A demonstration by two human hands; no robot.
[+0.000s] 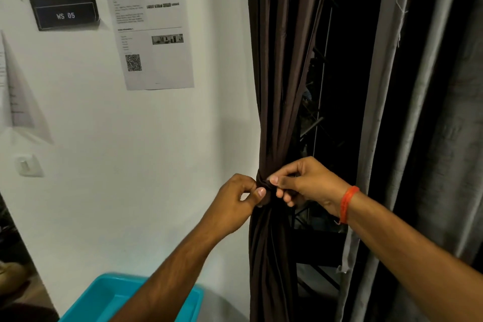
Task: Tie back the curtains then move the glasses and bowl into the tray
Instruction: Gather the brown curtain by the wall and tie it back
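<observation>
Grip: my left hand (236, 198) and right hand (304, 181) both pinch the dark brown fabric tie-band (264, 185).
Curtain: the dark brown pleated curtain (277, 86) is gathered at the band.

The curtain (277, 86) hung right of the wall (130, 151), a second curtain (418, 112) farther right. The tray (104, 303) sat below left, apparently against the wall.

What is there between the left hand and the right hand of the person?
In the head view, the gathered brown curtain with its tie band lies between the left hand and the right hand; both hands pinch the band.
</observation>
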